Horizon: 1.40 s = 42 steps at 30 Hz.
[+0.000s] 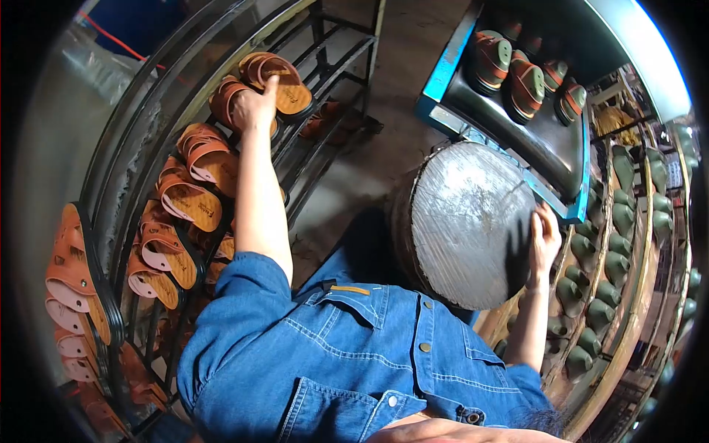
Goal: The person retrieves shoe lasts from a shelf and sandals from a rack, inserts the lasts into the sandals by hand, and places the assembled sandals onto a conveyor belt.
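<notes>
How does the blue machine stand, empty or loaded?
Loaded: shoes with green lasts inside sit on the machine's black bed.

Your left arm (261, 196) extends forward, forearm bare, to the left hand (255, 109), its thumb raised and its other fingers partly hidden. Your right arm (530, 317), also bare at the forearm, reaches forward on the right; the right hand (545, 240) is open, fingers loosely bent.
</notes>
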{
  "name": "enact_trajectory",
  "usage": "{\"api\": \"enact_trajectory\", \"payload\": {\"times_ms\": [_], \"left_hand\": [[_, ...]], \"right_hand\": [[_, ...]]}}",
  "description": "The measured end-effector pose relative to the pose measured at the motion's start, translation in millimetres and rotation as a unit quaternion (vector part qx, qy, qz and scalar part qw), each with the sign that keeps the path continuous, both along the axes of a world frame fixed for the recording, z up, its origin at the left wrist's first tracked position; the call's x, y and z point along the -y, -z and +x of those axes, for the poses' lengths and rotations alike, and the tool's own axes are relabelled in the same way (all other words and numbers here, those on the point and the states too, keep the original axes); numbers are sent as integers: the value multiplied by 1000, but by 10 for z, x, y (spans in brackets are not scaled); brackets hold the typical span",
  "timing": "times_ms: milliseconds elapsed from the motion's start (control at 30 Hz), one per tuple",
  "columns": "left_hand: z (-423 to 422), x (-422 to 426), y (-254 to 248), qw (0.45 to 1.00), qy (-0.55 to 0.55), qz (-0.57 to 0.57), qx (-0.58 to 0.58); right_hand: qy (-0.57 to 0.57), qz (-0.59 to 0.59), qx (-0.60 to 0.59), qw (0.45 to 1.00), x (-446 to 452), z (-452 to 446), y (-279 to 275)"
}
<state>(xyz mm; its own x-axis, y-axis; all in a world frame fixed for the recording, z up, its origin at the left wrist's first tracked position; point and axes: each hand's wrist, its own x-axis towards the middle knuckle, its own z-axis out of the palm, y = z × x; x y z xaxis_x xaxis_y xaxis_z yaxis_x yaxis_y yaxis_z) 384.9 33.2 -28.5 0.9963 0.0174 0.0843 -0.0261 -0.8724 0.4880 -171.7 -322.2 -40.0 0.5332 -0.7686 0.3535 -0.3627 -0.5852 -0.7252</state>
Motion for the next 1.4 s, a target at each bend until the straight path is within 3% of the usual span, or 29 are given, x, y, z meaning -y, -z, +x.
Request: {"api": "enact_trajectory", "payload": {"times_ms": [100,133,200,267,300,333,367,400,433,467,533,600,667,733,800,933,1000,1033,1100,1200,1267,1300,1400], "left_hand": [[356,0,325,999,0,-4,41],[346,-16,387,999,9,-4,44],[311,-11,546,992,86,-25,92],[-319,105,348,977,160,-61,130],[-373,156,622,933,218,-64,278],[-984,318,180,877,290,-131,359],[-1317,448,123,840,365,-188,356],[-1636,468,157,822,429,-262,268],[-1973,499,192,794,479,-332,171],[-2261,499,216,760,522,-377,86],[-2763,570,219,772,540,-271,199],[-3323,476,17,793,560,-236,56],[-3446,587,129,790,580,-197,30],[-3612,660,214,781,591,-198,28],[-3764,641,54,772,611,-170,45],[-3759,632,47,780,620,-84,3],[-3851,625,-55,790,607,-79,-17],[-3739,680,141,779,617,-112,29],[-3532,743,424,789,609,-78,25],[-3472,776,466,793,606,-43,53],[-3489,792,463,813,582,-3,2],[-3556,774,391,788,610,-66,50],[-3527,893,394,780,611,-76,108]], "right_hand": [[123,94,47,987,-462,-876,-94],[135,43,29,989,-459,-1278,18],[244,52,12,968,-624,-1977,110],[304,-47,-8,951,-942,-2320,-113],[325,-64,19,943,-1058,-2375,-249],[358,-90,45,928,-1125,-2413,-393],[370,-116,62,920,-1213,-2445,-547],[390,-190,58,899,-1341,-2450,-802],[401,-343,-54,848,-1358,-2655,-1007],[406,-407,-85,813,-1387,-2844,-1176],[442,-443,-139,767,-1347,-3324,-1367],[488,-403,-225,740,-1357,-3551,-1554],[474,-355,-325,737,-1145,-3788,-1551],[487,-280,-331,759,-976,-3779,-1579],[477,-305,-302,766,-898,-3812,-1716],[536,-266,-397,697,-615,-4092,-1830],[511,-194,-409,731,-385,-4328,-1873],[493,-260,-418,718,-422,-4345,-1863],[482,-250,-424,725,-467,-4339,-1888],[477,-230,-430,731,-501,-4305,-1937],[472,-243,-431,730,-561,-4309,-1944],[471,-252,-407,741,-538,-4366,-1900],[481,-251,-388,745,-526,-4408,-1863]]}}
